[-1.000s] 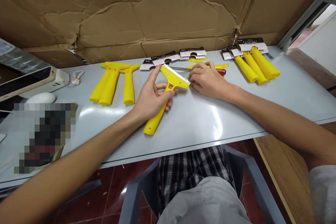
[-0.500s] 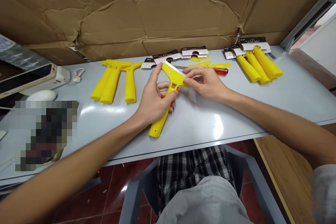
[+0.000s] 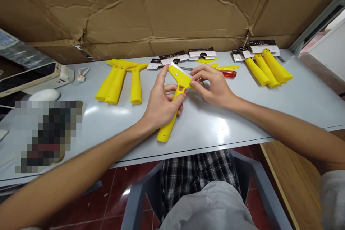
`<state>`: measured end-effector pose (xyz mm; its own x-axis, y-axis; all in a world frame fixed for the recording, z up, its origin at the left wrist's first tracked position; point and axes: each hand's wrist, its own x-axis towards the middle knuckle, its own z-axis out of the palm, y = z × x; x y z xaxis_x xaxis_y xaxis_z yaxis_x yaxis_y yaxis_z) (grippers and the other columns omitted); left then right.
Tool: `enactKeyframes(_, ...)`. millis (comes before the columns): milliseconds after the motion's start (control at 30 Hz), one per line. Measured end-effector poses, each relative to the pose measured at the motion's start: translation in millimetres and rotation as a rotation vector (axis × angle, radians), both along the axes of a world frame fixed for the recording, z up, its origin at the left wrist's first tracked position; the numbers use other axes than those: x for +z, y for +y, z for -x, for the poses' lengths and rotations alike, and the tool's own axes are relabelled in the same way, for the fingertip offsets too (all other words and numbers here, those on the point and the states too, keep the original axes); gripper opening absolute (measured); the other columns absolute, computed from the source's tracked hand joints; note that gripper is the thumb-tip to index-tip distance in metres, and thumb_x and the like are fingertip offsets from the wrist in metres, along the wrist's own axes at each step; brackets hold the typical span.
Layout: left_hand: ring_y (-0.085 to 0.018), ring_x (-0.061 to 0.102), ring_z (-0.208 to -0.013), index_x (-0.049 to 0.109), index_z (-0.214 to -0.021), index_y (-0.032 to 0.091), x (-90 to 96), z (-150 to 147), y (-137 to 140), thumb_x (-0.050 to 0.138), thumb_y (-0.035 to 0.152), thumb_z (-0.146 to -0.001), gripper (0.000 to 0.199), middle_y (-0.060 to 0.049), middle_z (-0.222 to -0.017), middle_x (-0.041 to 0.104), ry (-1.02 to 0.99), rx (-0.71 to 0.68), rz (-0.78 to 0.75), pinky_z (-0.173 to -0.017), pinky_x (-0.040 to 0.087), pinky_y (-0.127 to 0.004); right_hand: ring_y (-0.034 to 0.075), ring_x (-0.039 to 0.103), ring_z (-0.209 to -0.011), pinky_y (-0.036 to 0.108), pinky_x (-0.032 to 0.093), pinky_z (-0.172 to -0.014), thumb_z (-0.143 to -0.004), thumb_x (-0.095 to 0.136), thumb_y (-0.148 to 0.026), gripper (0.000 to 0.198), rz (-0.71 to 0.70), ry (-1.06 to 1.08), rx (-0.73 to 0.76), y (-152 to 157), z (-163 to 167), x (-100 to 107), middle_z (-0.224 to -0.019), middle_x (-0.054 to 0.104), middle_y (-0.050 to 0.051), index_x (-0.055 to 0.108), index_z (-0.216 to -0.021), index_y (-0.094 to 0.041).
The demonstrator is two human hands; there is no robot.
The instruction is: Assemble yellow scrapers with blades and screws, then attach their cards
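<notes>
A yellow scraper with a pale blade strip along its top edge is held tilted above the table, its hollow handle pointing down toward the front edge. My left hand wraps round the handle's neck, the index finger stretched up to the left end of the head. At the head's right end, my right hand pinches with thumb and fingers. A small dark spot, perhaps a screw, shows by those fingertips; its detail is too small to tell. Behind my right hand lies a screwdriver with a red handle.
Yellow scraper handles lie to the left. Carded yellow scrapers rest at the right back. Black-and-white header cards and flat yellow pieces lie behind my hands. A white mouse sits far left; cardboard walls the back.
The whole view has shifted slightly. Both hands keep nearly the same hold on the scraper, with my right fingers still at the right end of its head.
</notes>
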<state>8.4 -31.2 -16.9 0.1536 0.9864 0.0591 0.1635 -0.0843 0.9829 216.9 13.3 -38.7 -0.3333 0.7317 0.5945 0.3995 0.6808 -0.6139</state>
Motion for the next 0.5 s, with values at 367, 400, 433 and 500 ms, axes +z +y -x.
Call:
enactKeyframes(367,-0.011,0.066,-0.049,0.025,-0.176,0.037,0.8,0.3,0.1,0.085,0.026,-0.085,0.109,-0.009,-0.112,0.078,0.019,0.012,-0.009,-0.043,0.054,-0.023,0.025,0.063,-0.114,0.046,0.051,-0.105,-0.1,0.058,-0.025,0.016,-0.112,-0.101,-0.025,-0.1,-1.2,2.7,-0.117,0.069,0.012,0.072,-0.096,-0.018)
enactKeyframes(400,-0.011,0.066,-0.049,0.025,-0.176,0.037,0.7,0.4,0.2,0.085,0.027,-0.085,0.11,-0.009,-0.113,0.078,0.02,0.012,-0.01,-0.042,0.054,-0.023,0.024,0.063,-0.114,0.046,0.051,-0.104,-0.1,0.058,-0.025,0.017,-0.11,-0.099,-0.027,-0.1,-1.1,2.4,-0.117,0.069,0.012,0.072,-0.096,-0.018)
enactKeyframes(433,-0.011,0.066,-0.049,0.025,-0.176,0.036,0.5,0.5,0.3,0.085,0.027,-0.085,0.11,-0.009,-0.114,0.078,0.022,0.011,-0.009,-0.042,0.054,-0.023,0.024,0.063,-0.114,0.046,0.051,-0.104,-0.101,0.058,-0.025,0.017,-0.107,-0.099,-0.029,-0.1,-1.0,2.1,-0.116,0.069,0.012,0.072,-0.096,-0.018)
enactKeyframes(500,-0.012,0.066,-0.049,0.026,-0.175,0.036,0.1,0.9,0.6,0.086,0.028,-0.085,0.109,-0.01,-0.114,0.078,0.022,0.009,-0.008,-0.043,0.054,-0.024,0.024,0.063,-0.114,0.045,0.051,-0.103,-0.102,0.057,-0.027,0.018,-0.106,-0.098,-0.033,0.0,-0.9,1.6,-0.116,0.069,0.011,0.071,-0.095,-0.018)
